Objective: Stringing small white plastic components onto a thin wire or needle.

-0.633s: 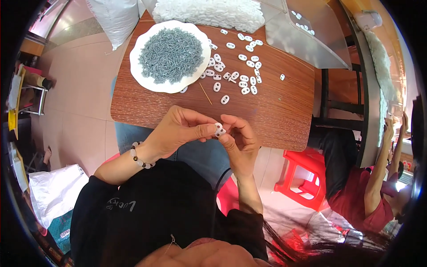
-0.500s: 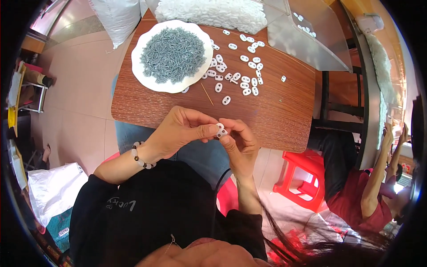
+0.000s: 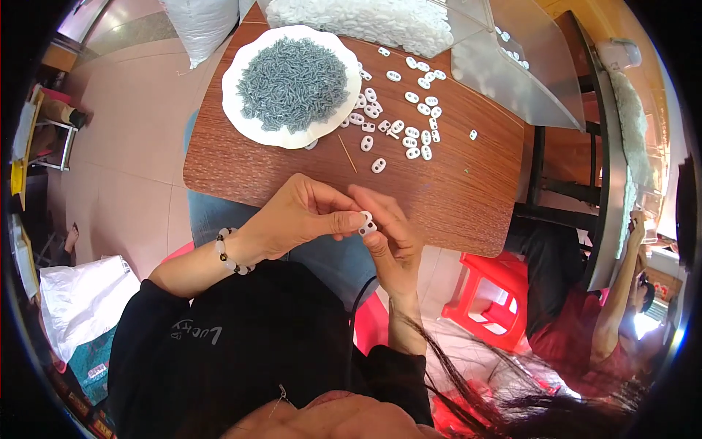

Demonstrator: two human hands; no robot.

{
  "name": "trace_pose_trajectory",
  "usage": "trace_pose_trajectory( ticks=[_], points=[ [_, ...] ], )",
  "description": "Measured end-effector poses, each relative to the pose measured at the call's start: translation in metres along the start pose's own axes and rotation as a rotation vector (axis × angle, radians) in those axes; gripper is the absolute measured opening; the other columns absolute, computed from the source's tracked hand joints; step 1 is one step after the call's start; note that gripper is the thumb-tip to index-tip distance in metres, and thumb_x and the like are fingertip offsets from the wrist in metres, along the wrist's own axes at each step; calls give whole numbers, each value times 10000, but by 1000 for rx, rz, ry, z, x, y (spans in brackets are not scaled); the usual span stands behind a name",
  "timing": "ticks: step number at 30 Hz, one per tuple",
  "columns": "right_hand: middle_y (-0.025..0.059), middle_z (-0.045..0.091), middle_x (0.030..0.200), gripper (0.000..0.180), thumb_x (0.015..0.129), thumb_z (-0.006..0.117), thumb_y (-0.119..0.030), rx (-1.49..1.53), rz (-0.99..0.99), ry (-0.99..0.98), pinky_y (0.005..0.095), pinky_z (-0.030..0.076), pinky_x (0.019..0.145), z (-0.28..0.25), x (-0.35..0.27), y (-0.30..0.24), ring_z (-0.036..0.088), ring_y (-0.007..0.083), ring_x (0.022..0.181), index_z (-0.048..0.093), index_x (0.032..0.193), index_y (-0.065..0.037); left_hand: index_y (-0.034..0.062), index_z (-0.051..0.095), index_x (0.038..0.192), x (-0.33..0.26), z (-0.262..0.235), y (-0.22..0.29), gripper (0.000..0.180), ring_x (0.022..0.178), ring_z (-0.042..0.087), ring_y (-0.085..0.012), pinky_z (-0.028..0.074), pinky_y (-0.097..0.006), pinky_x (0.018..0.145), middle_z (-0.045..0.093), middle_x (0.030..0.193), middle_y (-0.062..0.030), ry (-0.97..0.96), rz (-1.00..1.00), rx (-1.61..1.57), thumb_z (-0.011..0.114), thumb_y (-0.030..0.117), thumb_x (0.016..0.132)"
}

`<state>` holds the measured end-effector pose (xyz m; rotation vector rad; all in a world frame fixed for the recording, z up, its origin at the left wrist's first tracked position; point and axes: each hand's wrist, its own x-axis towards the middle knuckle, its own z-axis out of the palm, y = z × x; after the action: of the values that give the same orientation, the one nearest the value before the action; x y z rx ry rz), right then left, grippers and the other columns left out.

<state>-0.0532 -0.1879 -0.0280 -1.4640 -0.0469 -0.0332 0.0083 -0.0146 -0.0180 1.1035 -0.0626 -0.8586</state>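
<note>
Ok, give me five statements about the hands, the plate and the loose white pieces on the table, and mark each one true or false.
1. Both hands pinch one small white piece between them. True: the left hand and right hand meet on it, in front of the table's near edge.
2. The white plate holds red beads. False: it holds a heap of small grey pieces.
3. Loose white pieces lie scattered to the right of the plate. True.
4. The beaded bracelet is on the right wrist. False: it is on the left wrist.
5. The thin wooden stick is held in the fingers. False: it lies on the wooden table, apart from both hands.
</note>
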Motion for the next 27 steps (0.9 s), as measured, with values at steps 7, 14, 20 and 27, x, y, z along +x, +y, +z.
trace_pose_trajectory(
  ticks=[7,14,20,27],
  points=[
    [187,598,1188,526,869,642,-362,-14,6,-100,320,454,876,-2,-1,4,570,221,1026,575,1219,26,-23,706,899,-3,0,0,168,668,584,-81,470,-217,602,668,769,-60,-6,21,-1,722,125,821],
    [157,626,1172,423,844,667,-251,85,42,-110,348,430,910,-1,-2,0,567,234,1019,618,1178,4,-28,707,890,-8,0,3,144,664,571,-74,456,-211,602,648,737,-47,-27,-4,32,720,96,818],
    [225,591,1179,458,853,662,-311,87,87,-80,339,443,897,0,-7,-1,557,243,1070,613,1160,25,-32,703,937,-10,4,3,166,692,576,-67,468,-210,631,659,762,-46,-10,14,58,711,91,826],
    [225,604,1150,440,849,665,-298,164,99,-34,344,433,917,8,-9,-1,571,253,1061,618,1152,19,-41,695,975,-12,2,3,181,765,600,-71,487,-215,690,690,844,-71,-13,25,70,693,79,839]
  ],
)
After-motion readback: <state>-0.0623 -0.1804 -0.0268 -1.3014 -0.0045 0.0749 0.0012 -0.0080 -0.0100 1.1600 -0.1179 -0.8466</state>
